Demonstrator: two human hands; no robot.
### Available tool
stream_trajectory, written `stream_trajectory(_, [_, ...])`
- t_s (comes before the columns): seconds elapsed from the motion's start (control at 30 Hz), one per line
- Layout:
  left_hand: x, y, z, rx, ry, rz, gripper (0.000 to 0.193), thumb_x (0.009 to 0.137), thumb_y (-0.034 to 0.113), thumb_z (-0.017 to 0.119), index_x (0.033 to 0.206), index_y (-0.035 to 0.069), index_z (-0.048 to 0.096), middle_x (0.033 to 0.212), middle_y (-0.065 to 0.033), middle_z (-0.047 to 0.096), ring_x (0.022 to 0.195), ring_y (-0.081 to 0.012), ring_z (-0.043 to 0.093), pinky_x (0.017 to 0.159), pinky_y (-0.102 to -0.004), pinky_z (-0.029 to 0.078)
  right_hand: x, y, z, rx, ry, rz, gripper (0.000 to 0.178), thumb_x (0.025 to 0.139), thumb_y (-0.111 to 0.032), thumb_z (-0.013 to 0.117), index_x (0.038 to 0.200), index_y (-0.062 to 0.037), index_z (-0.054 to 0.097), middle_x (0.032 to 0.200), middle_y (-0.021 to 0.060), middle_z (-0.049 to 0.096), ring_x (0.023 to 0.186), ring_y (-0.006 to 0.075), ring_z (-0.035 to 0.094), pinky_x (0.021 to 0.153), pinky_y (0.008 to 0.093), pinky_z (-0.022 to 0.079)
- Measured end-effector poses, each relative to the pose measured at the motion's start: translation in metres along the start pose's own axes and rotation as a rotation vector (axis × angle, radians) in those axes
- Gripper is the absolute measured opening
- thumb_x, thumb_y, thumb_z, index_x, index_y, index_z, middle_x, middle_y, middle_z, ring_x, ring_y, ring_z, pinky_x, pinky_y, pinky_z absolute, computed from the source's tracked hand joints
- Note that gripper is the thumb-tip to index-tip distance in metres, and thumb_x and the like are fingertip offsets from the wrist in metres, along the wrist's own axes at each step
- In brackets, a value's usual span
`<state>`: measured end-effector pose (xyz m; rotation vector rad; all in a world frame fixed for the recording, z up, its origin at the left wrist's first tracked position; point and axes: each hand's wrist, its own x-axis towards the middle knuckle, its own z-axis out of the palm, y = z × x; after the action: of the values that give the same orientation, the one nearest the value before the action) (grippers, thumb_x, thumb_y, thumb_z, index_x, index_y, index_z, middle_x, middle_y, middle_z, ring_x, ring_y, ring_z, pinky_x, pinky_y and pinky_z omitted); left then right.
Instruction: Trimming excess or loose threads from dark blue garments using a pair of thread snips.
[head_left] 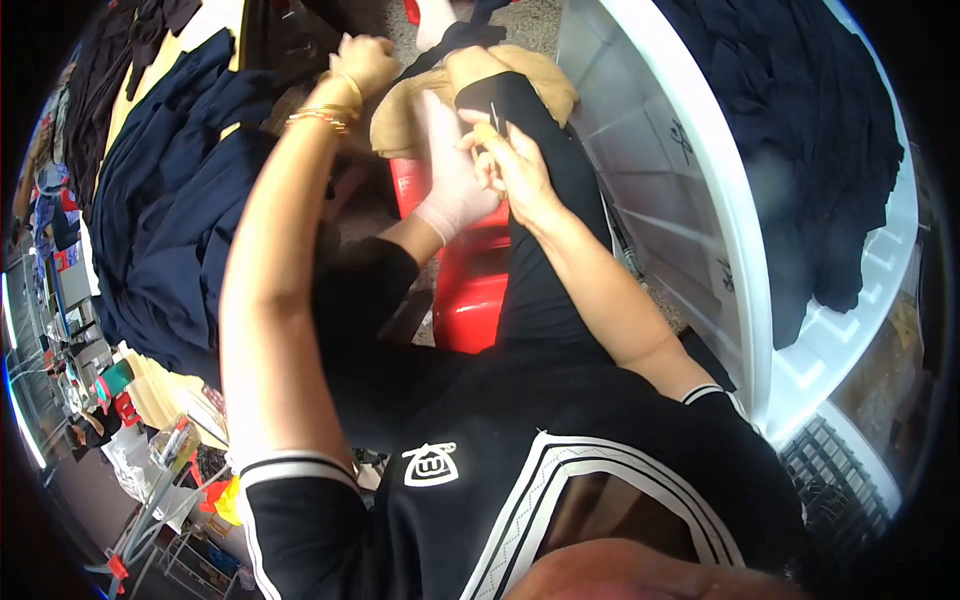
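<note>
My left hand [365, 65], with bangles at the wrist, is raised beyond my knees with its fingers curled in. What those fingers hold, if anything, is too small to make out. My right hand [515, 170] is closed around a small dark pointed tool [497, 120], whose tip sticks up past the fingers. Its exact kind is unclear. Just left of that hand is my foot in a pale sock [445, 200], over a red plastic seat [470, 310]. Tan cloth [398, 115] lies bunched beyond the foot, close to both hands.
On the left, dark navy garments [170, 200] are heaped on a pale wooden table [160, 390]. A large white plastic tub [745, 200] stands close on my right, with dark navy cloth [790, 130] in it. A grey crate [840, 470] sits behind the tub.
</note>
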<state>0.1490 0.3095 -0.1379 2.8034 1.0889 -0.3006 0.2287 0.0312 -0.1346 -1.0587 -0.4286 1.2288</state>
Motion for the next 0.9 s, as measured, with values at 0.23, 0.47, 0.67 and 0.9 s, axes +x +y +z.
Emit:
stream_trajectory(0.23, [0.066, 0.057, 0.111, -0.246, -0.046, -0.352, 0.063, 0.082, 0.047, 0.058, 0.127, 0.002, 0.054, 0.125, -0.0249, 0.056, 0.12, -0.0338, 0.053, 0.104, -0.0411, 0.038, 0.004, -0.009, -0.01, 0.161, 0.013, 0.066, 0.034, 0.098, -0.029, 0.052, 0.123, -0.0068, 0.056, 0.089, 0.0031, 0.063, 0.053, 0.0032, 0.049, 0.043, 0.0155, 0.03])
stream_trajectory(0.47, [0.075, 0.049, 0.09, -0.327, -0.044, -0.268, 0.036, 0.088, 0.018, 0.047, 0.118, 0.003, 0.061, 0.118, -0.0211, 0.061, 0.114, -0.0337, 0.057, 0.098, -0.041, 0.045, 0.007, -0.008, -0.017, 0.2, 0.052, 0.102, 0.034, 0.096, -0.029, 0.055, 0.121, -0.0063, 0.057, 0.089, 0.0035, 0.063, 0.053, 0.0032, 0.049, 0.043, 0.0155, 0.031])
stream_trajectory(0.67, [0.053, -0.09, 0.032, 0.49, 0.386, 0.238, 0.018, 0.071, 0.022, 0.071, 0.078, 0.006, 0.068, 0.078, -0.0136, 0.067, 0.071, -0.0303, 0.067, 0.064, -0.0378, 0.054, 0.006, -0.002, -0.002, 0.107, -0.016, 0.061, 0.031, 0.091, -0.02, 0.062, 0.118, -0.0043, 0.06, 0.085, 0.0033, 0.064, 0.048, 0.0034, 0.047, 0.042, 0.0167, 0.033])
stream_trajectory(0.9, [-0.047, -0.113, 0.004, 0.514, 0.441, -0.061, 0.017, 0.071, 0.022, 0.071, 0.077, 0.006, 0.067, 0.078, -0.0131, 0.067, 0.07, -0.0298, 0.067, 0.063, -0.0375, 0.054, 0.005, 0.01, -0.001, -0.083, -0.081, -0.086, 0.048, 0.083, -0.011, 0.069, 0.125, 0.004, 0.052, 0.081, 0.0029, 0.063, 0.051, 0.0034, 0.047, 0.046, 0.0166, 0.034])
